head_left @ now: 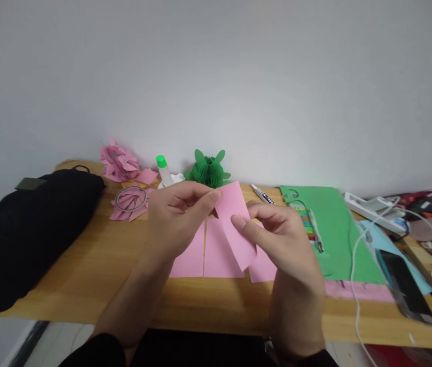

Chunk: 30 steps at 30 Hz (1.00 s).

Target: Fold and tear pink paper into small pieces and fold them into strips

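Note:
Between my two hands is a narrow pink paper strip [234, 227], held tilted above the table. My left hand [179, 216] pinches its upper left corner between thumb and forefinger. Along the right edge, my right hand [282, 234] grips the strip with the thumb lying on its front face. Under and behind the hands, several pink paper pieces lie side by side on the wooden table, among them a middle pink sheet [219, 255], partly covered by the strip. A green fan-folded paper ball with leaf-like tabs [208, 171] stands just beyond my hands, by the wall.
A black bag [43, 224] fills the left side. Pink paper scraps [119, 162], a tape roll [131, 189] and a green-capped glue bottle [164, 171] stand at the back left. Rightward are a glue tube [262, 194], green sheets [341, 229], a pen [315, 230], a phone [407, 285] and a white cable [354, 285].

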Each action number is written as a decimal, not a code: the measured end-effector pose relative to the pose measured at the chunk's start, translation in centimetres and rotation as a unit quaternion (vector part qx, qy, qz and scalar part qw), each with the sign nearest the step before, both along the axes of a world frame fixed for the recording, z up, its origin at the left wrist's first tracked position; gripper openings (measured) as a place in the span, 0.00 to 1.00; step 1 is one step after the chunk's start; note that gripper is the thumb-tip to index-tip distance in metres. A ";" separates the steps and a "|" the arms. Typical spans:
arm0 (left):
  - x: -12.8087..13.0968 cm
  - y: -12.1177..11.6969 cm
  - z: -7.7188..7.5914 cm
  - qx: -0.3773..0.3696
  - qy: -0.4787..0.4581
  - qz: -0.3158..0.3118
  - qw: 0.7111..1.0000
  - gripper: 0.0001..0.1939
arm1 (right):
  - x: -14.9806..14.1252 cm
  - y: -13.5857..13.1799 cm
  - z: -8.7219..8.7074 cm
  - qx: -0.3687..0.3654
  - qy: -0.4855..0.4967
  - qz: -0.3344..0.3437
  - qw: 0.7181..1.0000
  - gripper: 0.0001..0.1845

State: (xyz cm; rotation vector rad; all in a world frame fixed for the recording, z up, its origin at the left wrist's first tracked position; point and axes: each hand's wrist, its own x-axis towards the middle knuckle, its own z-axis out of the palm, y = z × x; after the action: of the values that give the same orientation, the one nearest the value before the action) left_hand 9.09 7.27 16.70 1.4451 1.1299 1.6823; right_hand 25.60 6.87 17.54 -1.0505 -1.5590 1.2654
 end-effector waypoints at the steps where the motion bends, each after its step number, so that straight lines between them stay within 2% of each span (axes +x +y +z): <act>1: -0.1 0.1 0.0 0.000 -0.008 0.007 1.000 0.08 | 0.1 0.0 0.1 0.001 -0.003 0.002 1.000 0.16; 6: -0.2 0.5 0.0 0.007 -0.027 0.040 0.999 0.08 | 0.4 0.3 0.2 0.001 -0.013 0.012 1.000 0.15; 13: -0.1 0.6 0.1 0.007 -0.045 0.038 0.998 0.08 | 0.4 0.2 -0.1 0.007 -0.002 0.024 1.000 0.16; 18: 0.3 0.5 0.1 -0.003 -0.043 0.022 0.999 0.08 | 0.0 0.3 -0.6 0.010 0.037 -0.047 0.998 0.07; 22: 0.5 0.3 0.0 -0.021 -0.018 0.012 1.000 0.07 | -0.5 0.3 -0.7 -0.008 0.058 -0.077 0.995 0.07; 30: 0.5 0.4 -0.4 -0.005 -0.009 0.012 1.000 0.08 | -0.6 0.1 -0.9 0.014 0.087 -0.123 0.989 0.03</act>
State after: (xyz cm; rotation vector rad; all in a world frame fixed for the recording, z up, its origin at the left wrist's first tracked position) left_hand 9.61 7.65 16.35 1.4133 1.1482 1.6995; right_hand 25.00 7.01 16.60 -1.0483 -1.2705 1.1300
